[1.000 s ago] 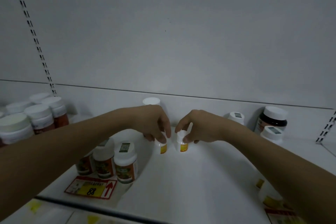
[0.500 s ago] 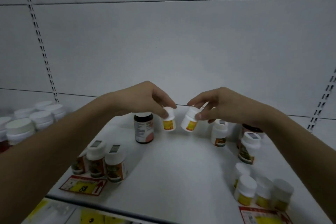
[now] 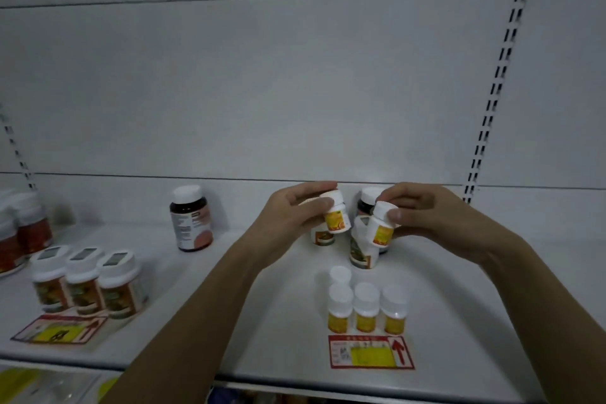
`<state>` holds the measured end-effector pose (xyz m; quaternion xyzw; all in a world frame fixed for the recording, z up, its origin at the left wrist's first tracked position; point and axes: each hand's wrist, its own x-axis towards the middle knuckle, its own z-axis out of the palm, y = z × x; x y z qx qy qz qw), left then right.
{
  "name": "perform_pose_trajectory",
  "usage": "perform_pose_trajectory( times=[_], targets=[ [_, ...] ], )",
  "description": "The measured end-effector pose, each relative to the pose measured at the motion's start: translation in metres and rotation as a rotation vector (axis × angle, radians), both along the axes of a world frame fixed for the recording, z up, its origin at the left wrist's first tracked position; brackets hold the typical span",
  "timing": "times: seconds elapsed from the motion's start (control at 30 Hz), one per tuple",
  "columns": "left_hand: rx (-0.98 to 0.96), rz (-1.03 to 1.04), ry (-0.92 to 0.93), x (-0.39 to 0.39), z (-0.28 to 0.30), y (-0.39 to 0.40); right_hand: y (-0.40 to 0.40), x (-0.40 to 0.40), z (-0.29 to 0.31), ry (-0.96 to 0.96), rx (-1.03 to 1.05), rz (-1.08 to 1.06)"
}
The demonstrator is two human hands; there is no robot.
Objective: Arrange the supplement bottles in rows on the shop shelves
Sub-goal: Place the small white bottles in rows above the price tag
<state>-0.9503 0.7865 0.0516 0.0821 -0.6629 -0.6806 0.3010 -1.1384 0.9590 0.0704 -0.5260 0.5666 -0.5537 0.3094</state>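
Head view, looking down at a white shop shelf (image 3: 229, 321) in dim light. Two bare forearms reach in from below. The left hand (image 3: 292, 216) pinches a small white bottle (image 3: 336, 216) between thumb and fingers; it has a white screw cap and a yellow-orange label, and is held above the shelf, leaning slightly. The right hand (image 3: 423, 216) grips a matching small bottle (image 3: 382, 226) by its cap and side, tilted, label facing the camera. The two held bottles are near each other, not touching.

Below them on the shelf stand four more of these small yellow-labelled bottles (image 3: 367, 308), three in a row with one behind the leftmost, just behind a red-and-yellow price tag (image 3: 370, 352). Behind the hands stand larger white-capped bottles, partly hidden. A dark brown bottle (image 3: 191, 218) stands alone at the back left. Three green-and-orange labelled bottles (image 3: 87, 282) form a row at the left front.
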Motion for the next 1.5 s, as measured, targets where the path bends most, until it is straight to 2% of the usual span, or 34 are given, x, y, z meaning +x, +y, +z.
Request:
perform_pose_trajectory(
  times=[0.1,0.33,0.5,0.67,0.83,1.03,1.5],
  targets=[
    [-0.067,-0.028,-0.06,-0.019,-0.005,0.003,0.006,-0.015,-0.015,-0.035,0.02,0.033],
    [-0.337,-0.083,-0.142,-0.024,-0.013,-0.001,0.007,-0.031,-0.035,0.073,0.104,0.066],
    [-0.445,-0.132,-0.304,-0.028,-0.021,-0.001,0.005,-0.032,-0.041,0.138,0.161,0.067],
    [-0.388,-0.227,-0.342,-0.025,-0.02,0.0,0.002,-0.033,-0.046,0.058,0.183,0.083],
    [-0.429,-0.302,-0.428,-0.028,-0.027,0.0,-0.002,-0.028,-0.049,0.055,0.246,0.16],
    [-0.37,-0.399,-0.458,-0.029,-0.029,-0.001,-0.002,-0.03,-0.052,0.032,0.29,0.162],
    [-0.457,-0.351,-0.512,-0.026,-0.03,-0.001,0.001,-0.026,-0.05,0.021,0.327,0.261]
  ],
)
